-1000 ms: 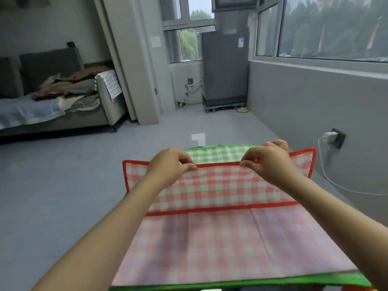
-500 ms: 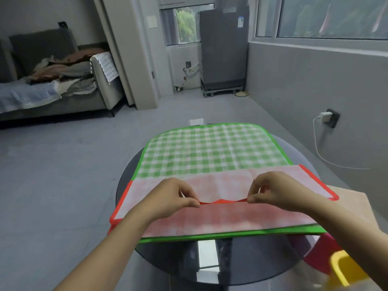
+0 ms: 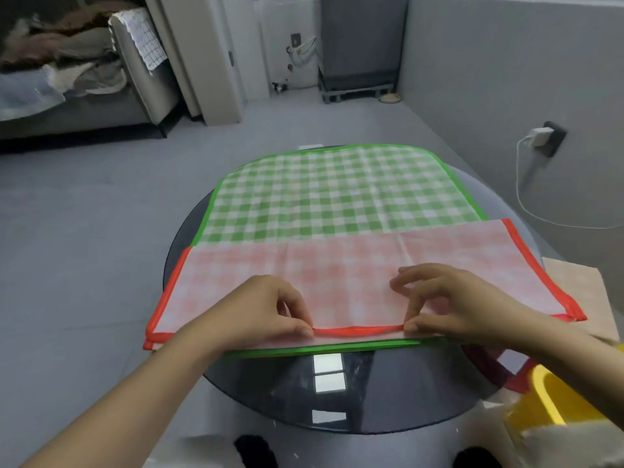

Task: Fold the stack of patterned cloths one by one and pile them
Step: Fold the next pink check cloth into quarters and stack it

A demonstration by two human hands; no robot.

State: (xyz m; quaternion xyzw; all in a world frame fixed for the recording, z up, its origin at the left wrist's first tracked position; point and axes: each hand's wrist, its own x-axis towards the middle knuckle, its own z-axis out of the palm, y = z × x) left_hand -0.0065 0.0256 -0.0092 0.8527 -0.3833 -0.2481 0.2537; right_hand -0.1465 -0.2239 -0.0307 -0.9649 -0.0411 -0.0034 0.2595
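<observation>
A red-checked cloth (image 3: 354, 265) with a red border lies folded in half across the near part of a green-checked cloth (image 3: 337, 194) with a green border. Both rest on a round black glass table (image 3: 337, 393). My left hand (image 3: 260, 312) pinches the red hem at the near edge, left of centre. My right hand (image 3: 449, 298) pinches the same hem further right, thumb and fingers pressing it down close to the green border. The hem sags slightly between the two hands.
A yellow tub (image 3: 553, 396) and a red object (image 3: 489, 366) sit at the lower right beside a beige box (image 3: 580, 292). A charger with a white cable (image 3: 540, 136) hangs on the right wall. A sofa piled with clothes (image 3: 77, 69) stands far left.
The far edge of the red cloth, held up a second ago, has been brought down toward me and laid on the near edge. The view has tilted downward.
</observation>
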